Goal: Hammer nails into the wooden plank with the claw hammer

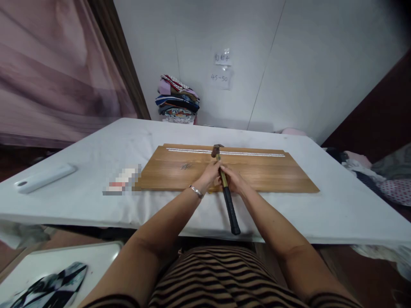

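Observation:
A hammer [229, 207] with a rusty head and a black grip is held in front of me, its head pointing away and its grip toward my body. My left hand [211, 173] is closed around the bare part of the handle, just below the head. Against it, my right hand [232, 179] closes on the handle from the other side; its fingers are partly hidden. Both hands are over a wood-grain board [266, 176]. Several loose nails [185, 166] lie on the board left of my hands. Two thin white strips [257, 154] run along its far side.
The board rests on a white-covered table [324, 214]. A white elongated object [45, 177] and a blurred-out item [122, 180] lie to the left. Folded clothes [178, 100] are stacked at the back wall. A white stool or chair seat [99, 252] stands at lower left.

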{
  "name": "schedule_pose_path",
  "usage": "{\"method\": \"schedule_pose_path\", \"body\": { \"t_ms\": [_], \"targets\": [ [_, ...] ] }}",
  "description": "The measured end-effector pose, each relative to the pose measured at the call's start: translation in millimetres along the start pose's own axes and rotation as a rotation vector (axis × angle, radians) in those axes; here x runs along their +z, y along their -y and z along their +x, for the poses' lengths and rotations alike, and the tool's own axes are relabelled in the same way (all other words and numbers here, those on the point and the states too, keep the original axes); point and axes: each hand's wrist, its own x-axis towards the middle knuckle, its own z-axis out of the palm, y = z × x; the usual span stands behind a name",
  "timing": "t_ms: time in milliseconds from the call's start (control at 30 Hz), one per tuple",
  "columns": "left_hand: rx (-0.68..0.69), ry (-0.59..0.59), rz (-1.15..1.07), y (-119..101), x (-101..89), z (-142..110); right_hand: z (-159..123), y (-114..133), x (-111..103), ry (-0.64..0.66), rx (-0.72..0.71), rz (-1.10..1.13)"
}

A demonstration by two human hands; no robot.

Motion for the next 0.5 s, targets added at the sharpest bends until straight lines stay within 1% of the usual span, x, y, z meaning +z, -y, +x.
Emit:
{"method": "schedule_pose_path", "body": {
  "t_ms": [67, 133, 167, 200, 233, 300, 367, 400, 467, 500],
  "targets": [
    [0.034, 0.061, 0.071, 3, -6.1, -3, -2, 5, 1, -0.031, -0.014, -0.055],
    [0.078, 0.138, 0.201, 1, -21.1, -7, -6, 12, 0, -0.02, 0.0, -0.104],
    [0.112, 0.151, 0.312, 0, -31.6, -8, -9, 15, 0, -0.015, 0.017, -0.114],
    [0.174, 0.12, 0.459, -2, -43.5, -9, -12, 18, 0, -0.02, 0.032, -0.116],
    [0.228, 0.049, 0.628, -2, -56.3, -10, -15, 21, 1, -0.036, 0.046, -0.11],
    [0.284, -0.058, 0.952, 0, -81.2, -11, -22, 25, 5, -0.063, 0.07, -0.081],
    [0.374, -0.059, 1.182, 8, -101.0, -10, -27, 28, 11, -0.071, 0.084, -0.051],
    [0.425, -0.05, 1.267, 14, -108.0, -9, -28, 28, 13, -0.079, 0.086, -0.046],
    [0.516, -0.042, 1.371, 25, -116.2, -9, -30, 26, 18, -0.111, 0.082, -0.059],
    [0.539, -0.049, 1.399, 29, -118.0, -9, -30, 24, 20, -0.13, 0.084, -0.075]
  ]
}}
